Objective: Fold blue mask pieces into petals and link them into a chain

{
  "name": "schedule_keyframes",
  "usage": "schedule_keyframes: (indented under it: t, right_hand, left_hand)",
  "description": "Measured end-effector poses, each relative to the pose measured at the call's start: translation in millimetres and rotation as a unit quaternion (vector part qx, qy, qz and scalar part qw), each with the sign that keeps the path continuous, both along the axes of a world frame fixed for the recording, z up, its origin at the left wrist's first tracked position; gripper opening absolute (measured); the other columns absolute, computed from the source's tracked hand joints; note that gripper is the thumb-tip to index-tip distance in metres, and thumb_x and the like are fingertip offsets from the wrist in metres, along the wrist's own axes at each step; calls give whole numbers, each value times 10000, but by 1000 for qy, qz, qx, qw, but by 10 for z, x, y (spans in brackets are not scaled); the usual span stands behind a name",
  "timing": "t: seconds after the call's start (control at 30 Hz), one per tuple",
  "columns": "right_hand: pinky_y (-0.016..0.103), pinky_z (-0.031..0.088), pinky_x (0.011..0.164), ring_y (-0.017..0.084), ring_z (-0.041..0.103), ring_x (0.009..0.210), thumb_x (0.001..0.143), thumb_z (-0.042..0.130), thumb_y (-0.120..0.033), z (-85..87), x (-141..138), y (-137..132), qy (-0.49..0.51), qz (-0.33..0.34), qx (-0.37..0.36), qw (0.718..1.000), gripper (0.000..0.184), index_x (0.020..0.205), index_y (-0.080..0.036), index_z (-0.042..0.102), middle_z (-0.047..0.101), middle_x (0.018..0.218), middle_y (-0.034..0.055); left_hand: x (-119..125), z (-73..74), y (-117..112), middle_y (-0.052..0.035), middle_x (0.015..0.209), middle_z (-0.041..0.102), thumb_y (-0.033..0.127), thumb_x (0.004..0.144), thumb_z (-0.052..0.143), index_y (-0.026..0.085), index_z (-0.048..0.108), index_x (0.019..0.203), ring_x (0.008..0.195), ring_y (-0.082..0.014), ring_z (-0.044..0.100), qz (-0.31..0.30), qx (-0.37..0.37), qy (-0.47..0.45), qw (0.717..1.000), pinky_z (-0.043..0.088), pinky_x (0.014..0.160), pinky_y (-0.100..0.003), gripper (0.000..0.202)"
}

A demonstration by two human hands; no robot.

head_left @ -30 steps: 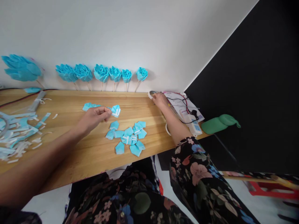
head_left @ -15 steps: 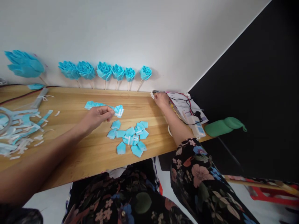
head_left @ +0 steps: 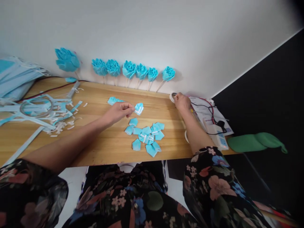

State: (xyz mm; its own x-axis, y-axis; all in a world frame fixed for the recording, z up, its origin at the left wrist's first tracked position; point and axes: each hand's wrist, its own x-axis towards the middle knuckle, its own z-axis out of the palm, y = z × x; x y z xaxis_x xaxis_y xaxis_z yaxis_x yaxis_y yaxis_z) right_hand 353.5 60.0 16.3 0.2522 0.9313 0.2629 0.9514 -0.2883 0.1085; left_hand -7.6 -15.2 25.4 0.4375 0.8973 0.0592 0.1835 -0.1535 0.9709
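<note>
My left hand (head_left: 118,112) pinches a small folded blue paper piece (head_left: 139,108) just above the wooden table (head_left: 99,142). Below it lies a heap of several similar folded blue pieces (head_left: 146,136). My right hand (head_left: 181,101) reaches to the far right of the table, fingers curled on a white ring-shaped thing (head_left: 173,96) near the wall; what it grips is partly hidden. A few more blue pieces (head_left: 113,100) lie behind my left hand.
Several blue paper roses on sticks (head_left: 133,71) lean against the white wall. Blue strips and scraps (head_left: 40,109) and a stack of blue sheets (head_left: 14,79) lie at the left. Papers, cables and a white device (head_left: 217,133) sit at the right, beside a green object (head_left: 257,142).
The view has shifted, so everything sits further right in the picture. My left hand still pinches the blue piece and my right hand stays at the white ring.
</note>
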Motion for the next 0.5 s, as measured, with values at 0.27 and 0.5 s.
schedule_keyframes:
  t: [0.27, 0.5]
  right_hand:
    - [274, 504, 715, 181, 684, 887, 914, 523, -358, 249, -608, -431, 439, 181, 69, 877, 220, 985, -190, 645, 746, 1015, 89]
    - [258, 524, 728, 137, 675, 886, 807, 698, -451, 318, -1326, -1027, 713, 257, -39, 651, 263, 934, -225, 653, 745, 998, 27]
  left_hand:
    - [-3, 10, -22, 7, 601, 563, 342, 798, 606, 186, 606, 691, 590, -121, 506, -35, -3, -22, 999, 385, 612, -273, 189]
    - [-2, 76, -72, 14, 596, 559, 341, 826, 591, 179, 600, 694, 589, -120, 509, -88, -4, -3, 996, 374, 614, -264, 209]
